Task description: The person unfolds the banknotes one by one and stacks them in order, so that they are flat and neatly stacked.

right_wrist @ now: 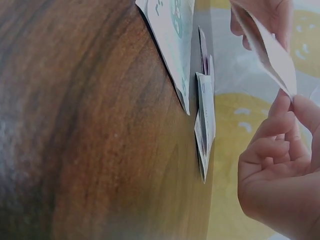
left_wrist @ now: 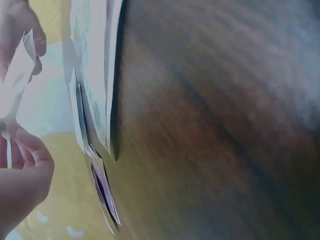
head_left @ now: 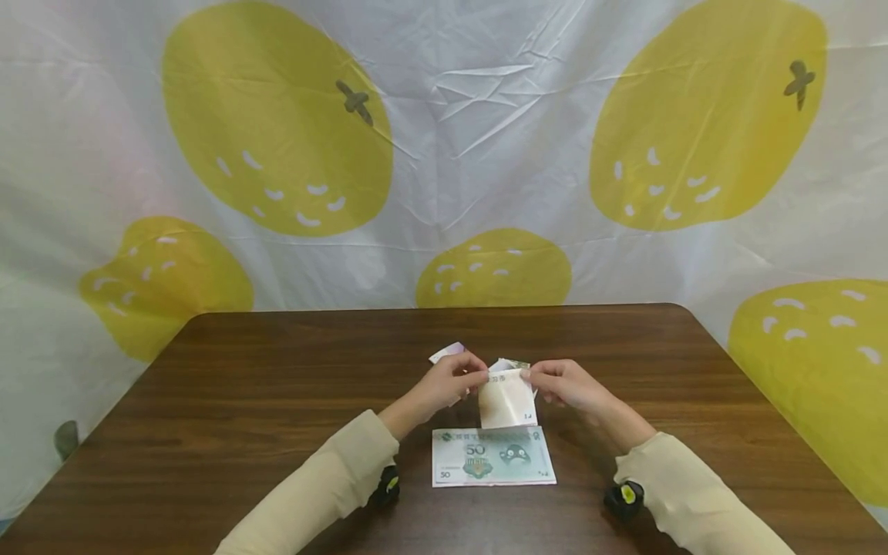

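A cream-and-brown folded banknote (head_left: 509, 402) is held up between both hands, its layers parted in the right wrist view (right_wrist: 272, 55). My left hand (head_left: 442, 381) pinches its upper left corner between thumb and fingers. At the upper right corner, my right hand (head_left: 573, 387) pinches it the same way. Just below, a green 50 banknote (head_left: 494, 459) lies flat on top of a thin stack. Behind the hands lie folded banknotes, one of them purplish (head_left: 448, 353); the held note partly hides them.
All of this is on a dark brown wooden table (head_left: 277, 385). A white cloth with yellow fruit prints (head_left: 444, 154) hangs behind the table's far edge. In the left wrist view, more folded notes (left_wrist: 102, 185) stand slightly raised off the table.
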### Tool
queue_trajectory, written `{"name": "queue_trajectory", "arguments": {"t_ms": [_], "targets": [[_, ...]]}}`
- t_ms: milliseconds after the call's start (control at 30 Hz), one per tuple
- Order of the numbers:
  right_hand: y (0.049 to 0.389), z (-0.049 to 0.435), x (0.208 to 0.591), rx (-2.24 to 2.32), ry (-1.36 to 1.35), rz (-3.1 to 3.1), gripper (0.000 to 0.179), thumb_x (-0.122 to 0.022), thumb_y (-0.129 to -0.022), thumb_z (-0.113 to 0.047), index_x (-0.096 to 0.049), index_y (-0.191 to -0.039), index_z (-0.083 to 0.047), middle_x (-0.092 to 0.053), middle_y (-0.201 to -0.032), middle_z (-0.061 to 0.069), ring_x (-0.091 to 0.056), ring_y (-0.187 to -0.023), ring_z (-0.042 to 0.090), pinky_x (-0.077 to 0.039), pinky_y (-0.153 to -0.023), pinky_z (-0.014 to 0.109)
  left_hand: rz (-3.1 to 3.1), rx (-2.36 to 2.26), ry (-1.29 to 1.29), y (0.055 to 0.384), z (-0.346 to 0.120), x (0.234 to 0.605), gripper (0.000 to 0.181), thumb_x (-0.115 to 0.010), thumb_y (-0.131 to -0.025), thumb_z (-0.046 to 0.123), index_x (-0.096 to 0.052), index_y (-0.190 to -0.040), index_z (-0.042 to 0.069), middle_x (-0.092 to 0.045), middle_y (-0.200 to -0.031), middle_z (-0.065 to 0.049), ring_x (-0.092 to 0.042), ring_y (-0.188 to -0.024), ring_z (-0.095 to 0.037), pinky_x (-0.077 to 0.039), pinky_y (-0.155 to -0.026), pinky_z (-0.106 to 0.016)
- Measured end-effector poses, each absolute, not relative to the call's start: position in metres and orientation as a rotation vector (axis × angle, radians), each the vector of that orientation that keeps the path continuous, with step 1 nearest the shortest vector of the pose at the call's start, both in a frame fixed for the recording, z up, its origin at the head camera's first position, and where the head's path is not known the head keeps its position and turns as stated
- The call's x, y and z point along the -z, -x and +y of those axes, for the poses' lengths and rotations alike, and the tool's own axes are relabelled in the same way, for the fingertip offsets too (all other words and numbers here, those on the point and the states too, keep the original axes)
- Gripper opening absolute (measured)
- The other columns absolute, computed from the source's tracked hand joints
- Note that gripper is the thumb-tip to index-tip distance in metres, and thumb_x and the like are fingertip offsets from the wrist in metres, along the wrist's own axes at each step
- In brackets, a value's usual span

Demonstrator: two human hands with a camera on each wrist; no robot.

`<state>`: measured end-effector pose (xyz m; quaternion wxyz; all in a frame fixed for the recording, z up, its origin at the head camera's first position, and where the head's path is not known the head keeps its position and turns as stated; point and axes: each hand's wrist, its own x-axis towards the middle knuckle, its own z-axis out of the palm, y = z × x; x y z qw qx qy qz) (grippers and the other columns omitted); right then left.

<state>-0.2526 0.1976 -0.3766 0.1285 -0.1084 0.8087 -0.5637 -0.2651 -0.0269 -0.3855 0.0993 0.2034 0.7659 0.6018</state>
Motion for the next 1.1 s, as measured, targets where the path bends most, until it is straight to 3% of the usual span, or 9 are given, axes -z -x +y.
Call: {"name": "queue_trajectory", "arguments": {"t_ms": [100, 433, 567, 667, 767, 933, 1100], "targets": [[0.251, 0.198, 0.375, 1.666, 0.305, 2.325, 0.026, -0.054, -0.088, -0.023, -0.059, -0.091, 0.002, -0.044, -0.061, 0.003, -0.039, -0.053, 0.012, -0.032, -0.047, 0.023, 2.175, -1.812, -0.573, 0.266, -0.029, 0.386, 0.016, -0.058, -0.085, 0.013, -0.058, -0.091, -0.001, -0.051, -0.068, -0.006, -0.046, -0.06, -0.017, -0.036, -0.049, -0.025], [0.252, 0.198, 0.374, 1.733, 0.278, 2.295, 0.024, -0.056, -0.087, -0.025, -0.059, -0.084, -0.001, -0.042, -0.062, 0.004, -0.038, -0.053, 0.012, -0.031, -0.047, 0.023, 2.073, -1.856, -0.584, 0.267, -0.033, 0.386, 0.018, -0.055, -0.087, 0.013, -0.057, -0.094, -0.004, -0.053, -0.079, -0.017, -0.049, -0.065, -0.02, -0.039, -0.053, -0.025], [0.252, 0.199, 0.374, 1.759, 0.232, 2.313, 0.023, -0.058, -0.085, -0.025, -0.06, -0.083, -0.002, -0.043, -0.062, 0.005, -0.038, -0.053, 0.013, -0.031, -0.048, 0.023, 2.066, -1.844, -0.554, 0.264, -0.036, 0.383, 0.022, -0.051, -0.089, 0.017, -0.058, -0.097, -0.003, -0.054, -0.082, -0.014, -0.05, -0.066, -0.019, -0.038, -0.052, -0.026], [0.251, 0.2, 0.373, 1.767, 0.219, 2.316, 0.023, -0.057, -0.086, -0.025, -0.061, -0.084, -0.002, -0.043, -0.063, 0.006, -0.038, -0.053, 0.013, -0.031, -0.048, 0.023, 2.076, -1.824, -0.57, 0.26, -0.038, 0.379, 0.029, -0.046, -0.091, 0.02, -0.059, -0.102, -0.003, -0.056, -0.081, -0.007, -0.052, -0.073, -0.034, -0.038, -0.053, -0.029], [0.25, 0.201, 0.372, 1.772, 0.209, 2.317, 0.023, -0.057, -0.086, -0.024, -0.06, -0.085, -0.001, -0.044, -0.063, 0.007, -0.038, -0.053, 0.013, -0.031, -0.048, 0.024, 2.079, -1.826, -0.587, 0.259, -0.039, 0.378, 0.035, -0.041, -0.093, 0.024, -0.059, -0.105, -0.003, -0.057, -0.081, -0.004, -0.051, -0.076, -0.037, -0.039, -0.054, -0.029], [0.251, 0.203, 0.374, 1.772, 0.2, 2.32, 0.025, -0.057, -0.086, -0.024, -0.06, -0.088, 0.001, -0.044, -0.063, 0.005, -0.038, -0.053, 0.012, -0.031, -0.049, 0.024, 2.064, -1.87, -0.59, 0.261, -0.041, 0.38, 0.039, -0.041, -0.091, 0.029, -0.061, -0.103, -0.002, -0.058, -0.085, -0.005, -0.052, -0.069, -0.016, -0.04, -0.053, -0.028], [0.252, 0.206, 0.376, 1.759, 0.223, 2.331, 0.028, -0.056, -0.086, -0.027, -0.06, -0.089, 0.001, -0.044, -0.061, 0.002, -0.039, -0.054, 0.013, -0.032, -0.049, 0.024, 2.116, -1.934, -0.587, 0.26, -0.045, 0.383, 0.028, -0.05, -0.088, 0.016, -0.061, -0.104, -0.005, -0.06, -0.1, -0.011, -0.052, -0.083, -0.012, -0.042, -0.066, -0.024]]}}
